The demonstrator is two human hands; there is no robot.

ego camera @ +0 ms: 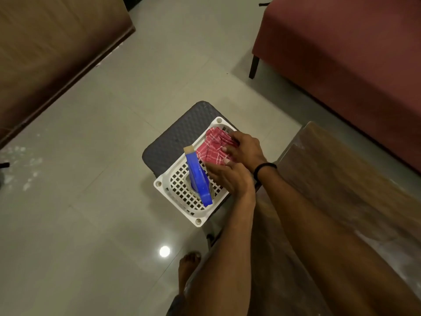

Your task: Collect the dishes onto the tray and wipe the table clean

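Observation:
A white perforated tray (180, 202) sits on a dark grey stool (175, 140). In it a blue spray bottle (197, 179) with a tan cap lies on its side. At the tray's far right end is a red checked cloth (210, 147), bunched up. My right hand (247, 149), with a black wristband, grips the cloth from the right, its fingers curled over the folds. Just below it, my left hand (227, 177) holds the cloth's near edge with the thumb on top. No dishes are in view.
A wooden table (341, 183) runs along the right, its corner beside the stool. A maroon sofa (341, 46) stands at the back right and a brown piece of furniture (52, 46) at the back left. Glossy floor tiles (91, 179) spread to the left. My bare foot (189, 267) is near the bottom.

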